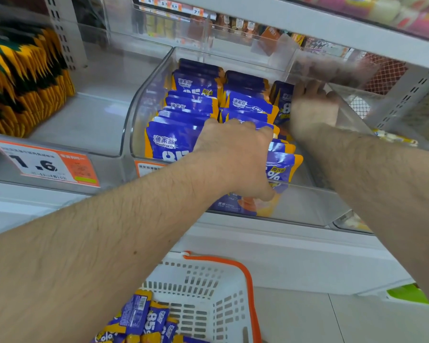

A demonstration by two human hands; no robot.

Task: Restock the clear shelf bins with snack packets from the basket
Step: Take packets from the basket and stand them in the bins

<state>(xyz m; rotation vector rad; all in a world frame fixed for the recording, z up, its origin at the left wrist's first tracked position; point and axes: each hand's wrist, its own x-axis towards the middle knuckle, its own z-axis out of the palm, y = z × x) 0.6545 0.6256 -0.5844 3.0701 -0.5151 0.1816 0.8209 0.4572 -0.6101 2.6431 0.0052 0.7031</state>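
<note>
In the head view, both hands are reaching into the clear bin (139, 112) on the shelf. The left hand (235, 154) is curling down over the front rows of blue and orange snack packets (196, 105), its fingers hooked round the near packets and pressing them upright. Beyond it and to its right, the right hand (312, 107) is lying against a packet at the bin's right wall; it seems to be pinching that packet's edge, though blur is hiding the fingertips. Below both wrists, the white basket (208, 288) with its orange rim is holding more of the same packets.

The packets are looking light, thin and glossy, so they will likely be sliding and flopping; taking each by its sealed top edge, or squeezing several flat together, should be holding them best.
</note>
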